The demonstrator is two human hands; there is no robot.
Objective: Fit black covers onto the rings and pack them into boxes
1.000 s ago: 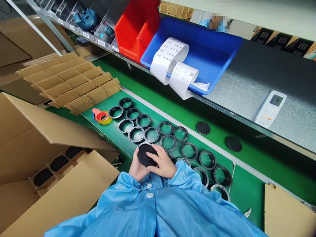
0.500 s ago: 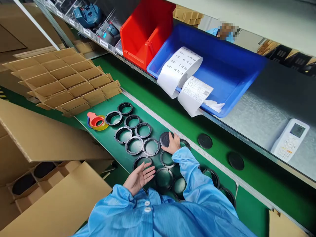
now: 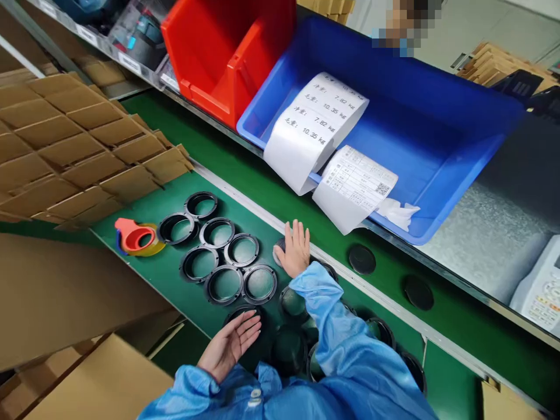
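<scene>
My right hand [image 3: 295, 252] lies palm down with its fingers stretched out, on top of a round black lid [image 3: 279, 253]. Most of that lid is hidden beneath the hand. Lower down, my left hand [image 3: 231, 345] is held palm up with its fingers extended and nothing in it. A black ring [image 3: 229, 317] sits just beyond its fingertips, partly covered. Several more black rings [image 3: 208, 286] are grouped on the green bench to the left, and others lie around my right sleeve. Two loose black lids, a nearer one [image 3: 362, 259] and a farther one [image 3: 418, 292], rest on the green strip to the right.
A red and yellow tape dispenser [image 3: 131, 234] lies by cardboard dividers [image 3: 83, 151]. An open carton [image 3: 100, 385] stands at lower left. The shelf holds a red bin [image 3: 210, 64], a blue tray [image 3: 441, 210] with printed labels [image 3: 315, 122], and a white remote-like device [image 3: 542, 291].
My right hand has gone from gripping the lid's edge to lying flat over it with fingers straight. My left hand stays open. The view has shifted closer to the shelf.
</scene>
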